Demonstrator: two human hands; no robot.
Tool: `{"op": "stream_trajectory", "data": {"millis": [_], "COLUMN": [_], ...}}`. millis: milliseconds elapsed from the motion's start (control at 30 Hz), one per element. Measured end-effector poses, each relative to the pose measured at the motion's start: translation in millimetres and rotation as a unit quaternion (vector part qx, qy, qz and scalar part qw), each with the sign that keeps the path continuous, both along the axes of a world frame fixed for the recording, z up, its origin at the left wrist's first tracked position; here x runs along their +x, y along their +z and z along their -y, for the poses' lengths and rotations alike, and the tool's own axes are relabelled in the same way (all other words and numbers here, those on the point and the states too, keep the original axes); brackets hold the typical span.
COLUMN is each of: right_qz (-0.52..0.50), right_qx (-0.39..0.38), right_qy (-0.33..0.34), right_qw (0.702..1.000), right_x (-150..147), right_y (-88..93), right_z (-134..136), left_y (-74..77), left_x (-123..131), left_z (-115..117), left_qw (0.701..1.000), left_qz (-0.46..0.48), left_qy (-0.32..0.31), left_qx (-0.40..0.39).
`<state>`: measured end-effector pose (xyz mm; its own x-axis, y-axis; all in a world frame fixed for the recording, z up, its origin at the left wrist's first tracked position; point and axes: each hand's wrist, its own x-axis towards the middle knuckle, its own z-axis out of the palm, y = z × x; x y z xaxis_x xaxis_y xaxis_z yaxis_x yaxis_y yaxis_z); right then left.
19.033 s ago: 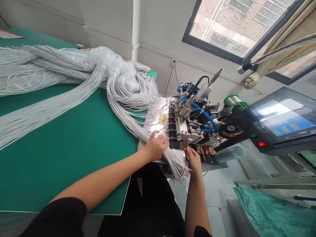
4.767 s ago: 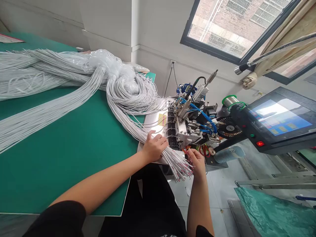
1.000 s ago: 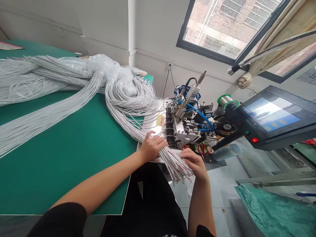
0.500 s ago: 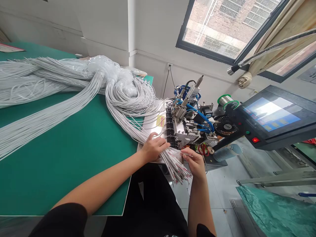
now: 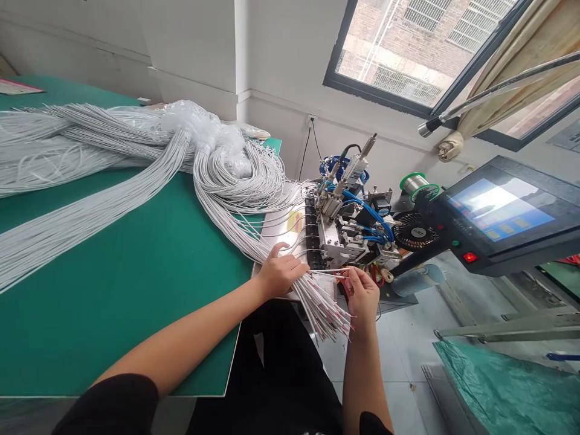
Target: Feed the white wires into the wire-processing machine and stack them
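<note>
My left hand (image 5: pixel 281 273) is closed over a thick bundle of white cables (image 5: pixel 321 308) at the table's corner. The bundle's loose ends fan out past the edge, with small pink and red tips. My right hand (image 5: pixel 361 289) pinches the end of a single white cable (image 5: pixel 330 271), drawn out straight beside the bundle. Just beyond both hands stands a bench machine (image 5: pixel 335 223) with metal cylinders and blue air tubes. Several white cables run into a black slotted strip (image 5: pixel 312 232) along its near side.
More white cables (image 5: pixel 99 211) lie across the green table (image 5: pixel 149 284), partly wrapped in clear plastic (image 5: pixel 193 124). A control screen (image 5: pixel 502 205) stands at right, near a fan (image 5: pixel 413 229) and a wire spool (image 5: pixel 417 185). A flexible lamp arm (image 5: pixel 498 93) hangs above.
My right hand has moved slightly right and up, drawing one cable away from the bundle. My left hand keeps its hold with a small shift left.
</note>
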<state>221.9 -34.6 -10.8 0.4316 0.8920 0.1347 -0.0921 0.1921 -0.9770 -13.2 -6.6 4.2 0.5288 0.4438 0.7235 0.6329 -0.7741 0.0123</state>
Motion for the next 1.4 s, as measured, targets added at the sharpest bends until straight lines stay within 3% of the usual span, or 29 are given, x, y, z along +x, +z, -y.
{"op": "stream_trajectory", "data": {"millis": [167, 600, 700, 833, 1067, 1233, 1400], "right_qz": [0.025, -0.040, 0.024, 0.182, 0.314, 0.295, 0.194], "right_qx": [-0.012, -0.076, -0.101, -0.117, -0.076, -0.058, -0.102], "right_qy": [0.017, 0.102, 0.103, 0.074, 0.074, 0.124, 0.152], "right_qw": [0.999, 0.991, 0.989, 0.973, 0.943, 0.945, 0.964], "right_x": [1, 2, 6, 6, 5, 5, 2], "right_y": [-3.4, 0.9, 0.3, 4.7, 0.6, -6.5, -9.8], "right_z": [0, -3, -5, -7, -21, -32, -36], "left_y": [0.3, 2.1, 1.3, 0.4, -1.9, -4.4, -4.7], "left_x": [1, 5, 5, 5, 8, 9, 10], "left_z": [0, 0, -1, -1, -2, -3, -3], "left_qw": [1.000, 0.997, 0.998, 0.998, 0.996, 0.995, 0.993], "left_qz": [-0.020, -0.063, -0.061, -0.061, -0.074, -0.079, -0.083], "left_qy": [0.011, 0.026, 0.017, 0.015, 0.040, 0.054, 0.058], "left_qx": [-0.005, -0.023, -0.016, -0.012, -0.026, -0.040, -0.054]}}
